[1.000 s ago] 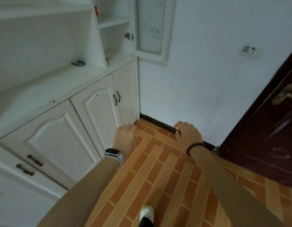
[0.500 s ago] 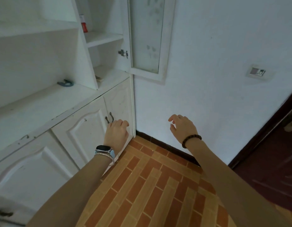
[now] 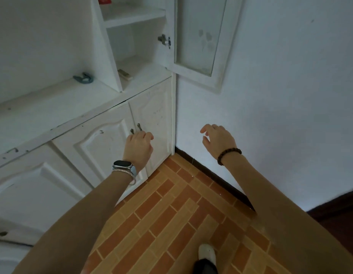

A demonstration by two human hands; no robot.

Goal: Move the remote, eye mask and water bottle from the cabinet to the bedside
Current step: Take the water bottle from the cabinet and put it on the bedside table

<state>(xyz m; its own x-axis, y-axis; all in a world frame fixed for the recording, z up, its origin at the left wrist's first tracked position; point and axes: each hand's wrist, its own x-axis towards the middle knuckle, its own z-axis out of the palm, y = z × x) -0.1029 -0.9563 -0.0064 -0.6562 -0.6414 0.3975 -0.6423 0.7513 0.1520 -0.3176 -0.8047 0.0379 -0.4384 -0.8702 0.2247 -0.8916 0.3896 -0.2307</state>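
My left hand is at the two metal handles of the white cabinet's lower doors. Its fingers curl toward the doors and their tips are hidden. My right hand hovers in the air to the right, in front of the wall, fingers apart and holding nothing. A small flat tan object lies in the open upper compartment. I cannot make out a remote, an eye mask or a water bottle.
A blue-grey clip-like thing lies on the cabinet's counter shelf. The frosted-glass upper door stands open against the wall. Something red sits on the top shelf. My white shoe is on the brick-pattern floor; a dark door is at the lower right.
I have stepped closer to the cabinet. My left hand rose from floor level to the lower door handles, and my right hand rose alongside it.
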